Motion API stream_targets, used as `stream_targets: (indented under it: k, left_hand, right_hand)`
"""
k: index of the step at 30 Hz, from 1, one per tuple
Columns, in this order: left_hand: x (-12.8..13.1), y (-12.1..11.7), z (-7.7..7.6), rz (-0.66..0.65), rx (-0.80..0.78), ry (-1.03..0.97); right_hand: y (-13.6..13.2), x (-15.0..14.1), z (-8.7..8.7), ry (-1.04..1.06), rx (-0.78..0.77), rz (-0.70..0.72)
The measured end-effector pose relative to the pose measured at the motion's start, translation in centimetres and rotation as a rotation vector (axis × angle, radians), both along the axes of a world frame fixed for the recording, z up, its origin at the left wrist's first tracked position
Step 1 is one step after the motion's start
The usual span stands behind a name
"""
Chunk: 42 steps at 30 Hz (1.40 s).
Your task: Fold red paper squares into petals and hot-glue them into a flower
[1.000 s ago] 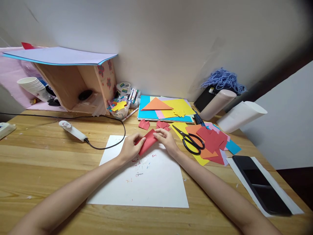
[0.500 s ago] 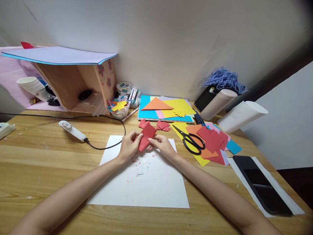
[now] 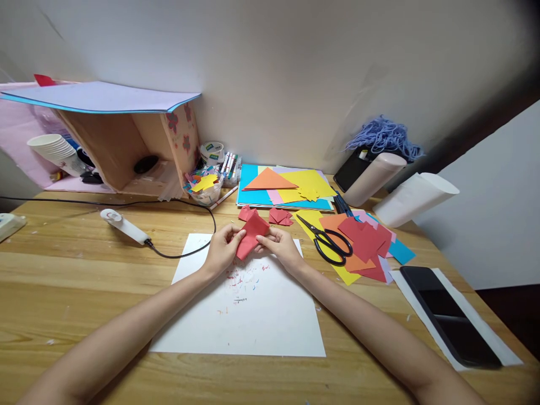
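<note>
A folded piece of red paper (image 3: 252, 236) is held up between my two hands, above the far part of a white sheet (image 3: 240, 332). My left hand (image 3: 223, 247) pinches its left edge, thumb on the near face. From the other side my right hand (image 3: 279, 247) grips the right edge, with the thumb in front and the fingers partly hidden behind. Just beyond the hands lie folded red paper pieces (image 3: 280, 216), one of them partly covered by the held paper. Coloured marks dot the white sheet.
Black-handled scissors (image 3: 331, 247) rest on coloured paper scraps (image 3: 365, 242) to the right. A phone (image 3: 449, 315) lies near the right edge. Stacked coloured paper (image 3: 248, 197) is at the back. On the left are a corded white tool (image 3: 126, 226) and an open box (image 3: 179, 135).
The red paper's shape between my hands has changed slightly, its right side now looking wider and bent. Both hands stay in nearly the same place, still gripping it.
</note>
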<state>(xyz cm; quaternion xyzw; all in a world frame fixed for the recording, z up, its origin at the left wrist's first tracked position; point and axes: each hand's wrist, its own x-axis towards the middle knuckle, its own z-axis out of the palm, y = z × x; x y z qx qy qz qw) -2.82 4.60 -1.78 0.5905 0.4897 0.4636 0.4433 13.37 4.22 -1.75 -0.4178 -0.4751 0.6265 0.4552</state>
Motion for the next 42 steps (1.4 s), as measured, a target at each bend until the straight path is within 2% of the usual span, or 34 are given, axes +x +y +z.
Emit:
stream_targets:
  k: [7,20,27,31,34,37,42]
  left_hand:
    - [-0.1,0.3,-0.2,-0.023,-0.051,-0.035]
    - [-0.3,0.5,-0.2,-0.046,-0.108,-0.050]
    - [-1.1,1.2,0.8,-0.195,-0.136,0.057]
    - [-1.8,1.9,1.1,-0.237,-0.124,0.115]
    - [-2.1,2.0,1.3,-0.335,-0.144,0.136]
    - [-2.1,1.9,1.6,-0.365,-0.147,0.153]
    - [-1.6,1.5,2.2,-0.242,-0.195,0.209]
  right_hand:
    - [0.3,0.2,-0.2,0.025,-0.061,-0.042]
    - [0.7,0.8,-0.3,-0.010,0.011,-0.078]
    - [0.8,1.2,0.4,-0.162,0.023,0.049]
    - [1.0,1.4,0.4,-0.167,-0.003,0.141]
    - [1.0,1.5,0.4,-0.201,0.030,0.176]
    - [0.9,1.4,0.3,-0.215,0.049,0.124]
    - [0.6,0.9,0.0,-0.218,0.021,-0.023]
